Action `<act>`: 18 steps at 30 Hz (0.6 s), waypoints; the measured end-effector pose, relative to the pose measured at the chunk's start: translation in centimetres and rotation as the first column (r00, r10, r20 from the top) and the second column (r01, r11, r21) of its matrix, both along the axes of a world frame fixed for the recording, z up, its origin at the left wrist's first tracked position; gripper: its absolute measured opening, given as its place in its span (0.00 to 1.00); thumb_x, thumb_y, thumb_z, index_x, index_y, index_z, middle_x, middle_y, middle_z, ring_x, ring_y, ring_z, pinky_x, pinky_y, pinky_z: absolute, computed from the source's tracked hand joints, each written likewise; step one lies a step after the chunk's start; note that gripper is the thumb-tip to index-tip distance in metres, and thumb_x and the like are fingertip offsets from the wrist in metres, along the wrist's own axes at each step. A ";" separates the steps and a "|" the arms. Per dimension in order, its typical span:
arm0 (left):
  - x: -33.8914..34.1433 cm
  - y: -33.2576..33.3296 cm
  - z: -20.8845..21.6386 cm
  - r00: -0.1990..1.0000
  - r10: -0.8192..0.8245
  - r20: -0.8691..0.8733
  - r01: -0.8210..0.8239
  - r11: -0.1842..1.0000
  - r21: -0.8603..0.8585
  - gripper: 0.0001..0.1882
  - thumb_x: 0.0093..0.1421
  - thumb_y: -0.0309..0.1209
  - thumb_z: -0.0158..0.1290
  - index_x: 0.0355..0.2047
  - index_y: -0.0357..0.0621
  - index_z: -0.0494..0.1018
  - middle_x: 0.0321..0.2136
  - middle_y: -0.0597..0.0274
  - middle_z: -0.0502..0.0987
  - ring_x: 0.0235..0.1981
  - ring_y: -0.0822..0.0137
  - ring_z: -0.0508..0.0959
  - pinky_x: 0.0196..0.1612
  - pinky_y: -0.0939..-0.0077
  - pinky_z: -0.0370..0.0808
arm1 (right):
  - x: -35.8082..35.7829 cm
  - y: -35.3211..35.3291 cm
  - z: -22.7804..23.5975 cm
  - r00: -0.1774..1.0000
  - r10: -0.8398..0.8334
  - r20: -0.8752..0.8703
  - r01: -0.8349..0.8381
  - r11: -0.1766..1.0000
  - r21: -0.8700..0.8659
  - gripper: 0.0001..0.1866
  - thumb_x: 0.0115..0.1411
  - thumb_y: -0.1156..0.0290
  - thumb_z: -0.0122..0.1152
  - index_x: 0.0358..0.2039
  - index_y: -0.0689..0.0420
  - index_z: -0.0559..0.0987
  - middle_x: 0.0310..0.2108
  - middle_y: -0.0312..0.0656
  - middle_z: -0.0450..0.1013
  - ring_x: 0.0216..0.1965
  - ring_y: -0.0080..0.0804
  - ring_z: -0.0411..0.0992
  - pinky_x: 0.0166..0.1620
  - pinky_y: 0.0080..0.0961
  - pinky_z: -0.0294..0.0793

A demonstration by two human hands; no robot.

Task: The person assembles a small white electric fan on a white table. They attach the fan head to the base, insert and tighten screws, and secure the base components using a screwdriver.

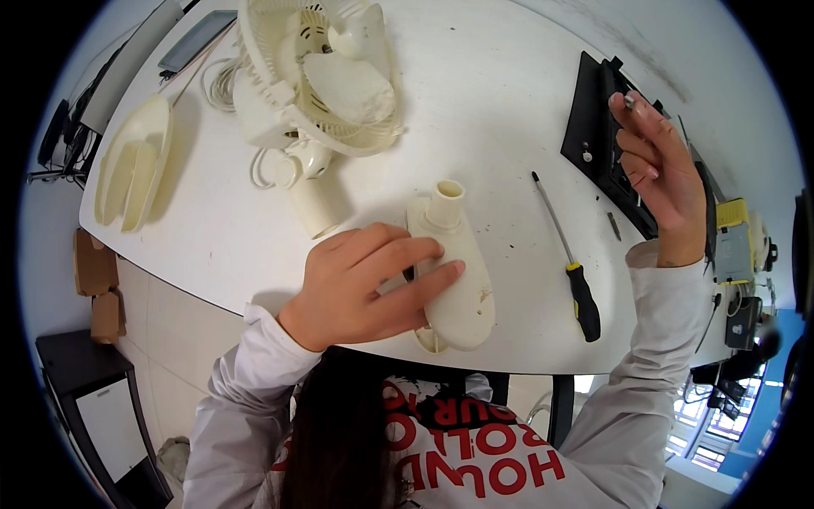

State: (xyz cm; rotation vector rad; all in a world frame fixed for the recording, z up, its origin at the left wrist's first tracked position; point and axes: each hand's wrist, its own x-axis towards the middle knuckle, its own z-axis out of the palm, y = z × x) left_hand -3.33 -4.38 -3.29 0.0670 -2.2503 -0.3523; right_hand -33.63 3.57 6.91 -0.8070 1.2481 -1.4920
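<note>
My left hand [373, 280] is closed on the side of a cream plastic fan stand part [465, 280], with a short round tube [449, 192] rising from its far end. The part rests at the table's near edge, and its underside is hidden. Raised over an open black tool case [604, 140] at the right, my right hand [666, 170] pinches a small metal piece [629, 102] between thumb and fingertips. It is too small to tell its kind. Between my hands lies a screwdriver [572, 263] with a black and yellow handle.
A cream fan head [318, 76] with its cage and blades lies at the far left. Beside it are a coiled cord [222, 85] and a long cream shell [136, 165]. A grey tray [197, 41] sits behind, and a small dark bit [614, 226] lies near the case.
</note>
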 end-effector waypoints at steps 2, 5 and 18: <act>-0.3 -0.2 0.1 0.998 0.058 0.031 -0.059 0.998 0.014 0.24 0.30 0.26 0.60 0.35 0.47 0.77 0.31 0.64 0.74 0.23 0.66 0.73 0.22 0.79 0.69 | 1.2 -0.3 -0.4 0.992 -0.015 -0.124 0.017 1.000 0.018 0.11 0.58 0.71 0.53 0.41 0.60 0.72 0.42 0.38 0.69 0.17 0.08 0.50 0.18 0.05 0.52; -0.2 -0.3 -0.5 0.990 0.112 0.085 -0.113 0.994 0.003 0.23 0.32 0.25 0.59 0.36 0.46 0.77 0.32 0.64 0.75 0.24 0.66 0.73 0.23 0.79 0.70 | 4.4 -0.9 -0.8 0.917 0.126 -0.378 -0.077 0.987 0.142 0.13 0.54 0.74 0.56 0.42 0.60 0.75 0.37 0.36 0.72 0.17 0.06 0.52 0.20 0.05 0.53; 1.6 0.7 0.0 0.996 0.016 -0.084 -0.030 0.986 -0.165 0.19 0.35 0.24 0.60 0.32 0.48 0.77 0.39 0.61 0.74 0.33 0.63 0.72 0.28 0.79 0.75 | 11.6 0.3 -1.1 0.743 0.232 -0.627 -0.273 0.961 0.031 0.12 0.41 0.79 0.62 0.31 0.59 0.78 0.31 0.37 0.70 0.17 0.10 0.52 0.22 0.10 0.49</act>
